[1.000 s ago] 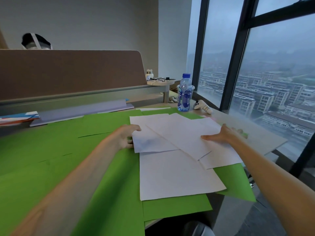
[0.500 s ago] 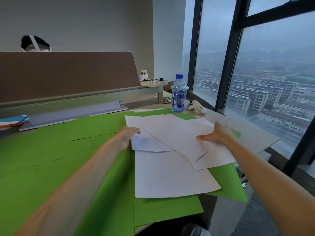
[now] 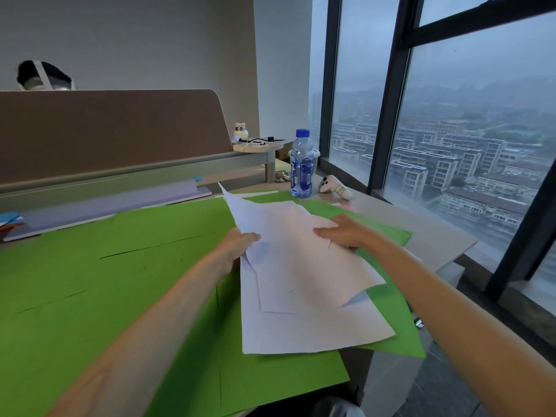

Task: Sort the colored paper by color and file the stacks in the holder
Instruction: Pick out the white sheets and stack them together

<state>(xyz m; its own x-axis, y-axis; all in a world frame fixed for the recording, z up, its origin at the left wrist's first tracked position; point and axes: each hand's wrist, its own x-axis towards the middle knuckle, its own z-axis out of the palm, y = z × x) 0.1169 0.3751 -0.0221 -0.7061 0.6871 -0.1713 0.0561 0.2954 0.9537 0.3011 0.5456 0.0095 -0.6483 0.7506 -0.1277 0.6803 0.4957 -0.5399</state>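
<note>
Several white paper sheets lie gathered in a loose pile on top of green sheets that cover most of the desk. My left hand grips the pile's left edge, thumb on top, and lifts that side so a far corner sticks up. My right hand holds the pile's right edge, fingers over the top sheet. A sliver of pink paper shows past the green sheets near the window. A pale lavender stack or holder lies along the divider's foot, with blue and red sheets at the far left.
A water bottle stands in a clear cup at the back right, a white controller beside it. A brown desk divider runs along the back; a person's head shows above it. The desk edge and the window are on the right.
Both hands have drawn the spread white sheets together into one pile and raised its far left side off the green paper. The camera has turned slightly right.
</note>
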